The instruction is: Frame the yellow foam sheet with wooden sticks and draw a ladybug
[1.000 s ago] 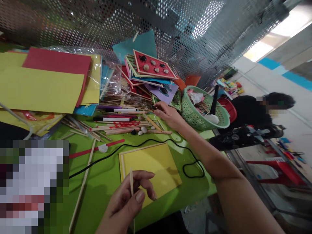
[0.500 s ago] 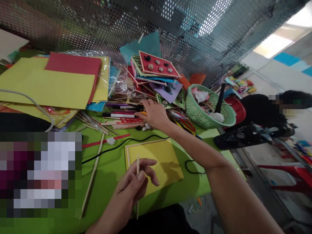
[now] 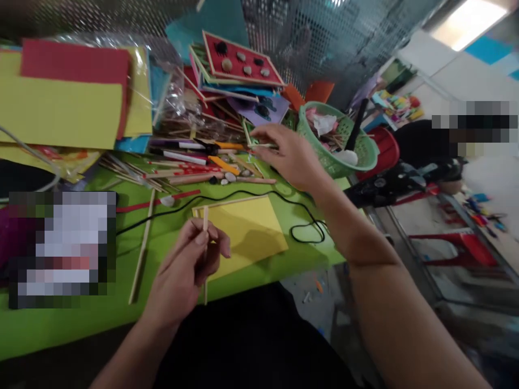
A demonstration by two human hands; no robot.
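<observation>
A thin wooden stick point(image 3: 205, 219) stands nearly upright, pinched between the thumb and fingers of my left hand point(image 3: 190, 265). Behind that hand lies a yellow card point(image 3: 255, 227) on the green table, with pale sticks along its top and left edges. My right hand point(image 3: 284, 151) is over the clutter left of the green basket point(image 3: 365, 154), its thumb and index finger apart around a thin pale piece; no grip on it shows. Pens, an orange-handled tool point(image 3: 224, 166), red-marked sticks and pebbles point(image 3: 230, 176) lie to its left.
A black cable point(image 3: 243, 192) curves behind the card. A long stick point(image 3: 141, 248) lies at left beside a blurred-out device point(image 3: 68, 243). Coloured sheets point(image 3: 60, 111) and framed cards point(image 3: 243, 62) are stacked at the back. A person in black point(image 3: 424, 140) is at right.
My right hand has moved from the pens toward the basket, uncovering the orange-handled tool and pebbles. My left hand still holds its stick. The view has shifted, with most things higher in the picture.
</observation>
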